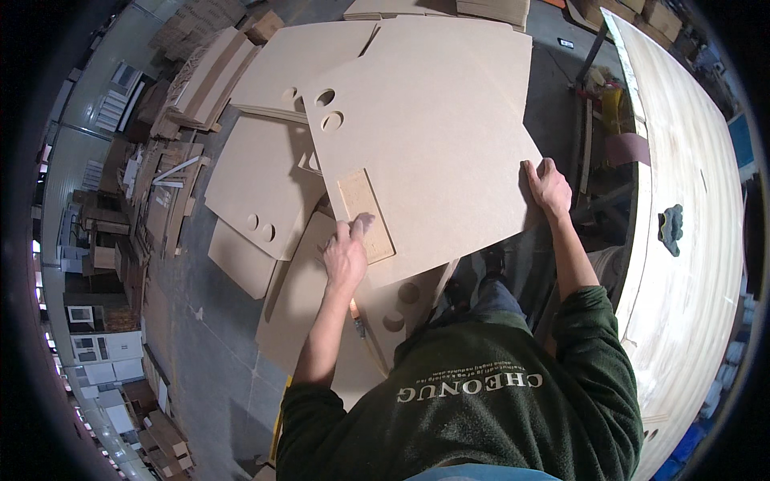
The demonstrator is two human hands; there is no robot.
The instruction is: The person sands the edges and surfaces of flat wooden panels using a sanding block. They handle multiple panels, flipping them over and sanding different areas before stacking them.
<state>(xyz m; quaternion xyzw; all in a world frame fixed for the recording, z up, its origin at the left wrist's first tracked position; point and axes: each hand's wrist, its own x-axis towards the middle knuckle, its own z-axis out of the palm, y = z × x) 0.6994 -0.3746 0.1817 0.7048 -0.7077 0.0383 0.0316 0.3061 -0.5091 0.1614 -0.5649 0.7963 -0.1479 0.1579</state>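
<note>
A large flat fiberboard panel (445, 138) lies tilted before me, with two round holes near its left edge and a rectangular recess (374, 225) showing a rougher surface. My right hand (548, 187) grips the panel's right edge, thumb on top. My left hand (348, 252) is at the recess by the panel's left edge; its fingertips are blurred, and whether it holds something is unclear. Below my left wrist, an air hose with a metal coupling (359, 327) runs over a lower panel (319, 294). More panels with paired round holes (264, 174) lie at the left, under and beside the large one.
At the right stands a long pale wooden workbench (680, 312) with a dark glove (671, 230) on it. Stacked boards (210, 78) and wood scraps on pallets (174, 198) stand at the left. A phone-like device (565, 42) lies on the floor at the top right.
</note>
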